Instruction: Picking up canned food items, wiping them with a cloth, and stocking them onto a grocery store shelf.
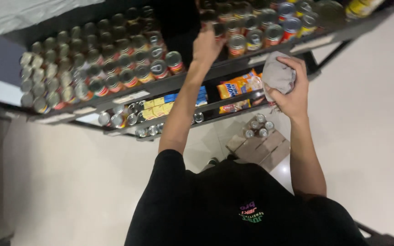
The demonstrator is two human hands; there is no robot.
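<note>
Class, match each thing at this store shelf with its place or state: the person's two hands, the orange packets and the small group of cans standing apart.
Things:
1. left hand
2. right hand
3. orange packets
4. small group of cans

Places or states:
a. on a wooden crate on the floor
b. clutching a grey cloth
c. on the lower shelf
d. reaching in beside the rows of cans on the top shelf

Pairs: 1-d, 2-b, 3-c, 4-a

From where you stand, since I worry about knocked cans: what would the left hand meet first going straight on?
Probably the cans on the top shelf; the left hand already reaches among them, though depth is unclear.
</note>
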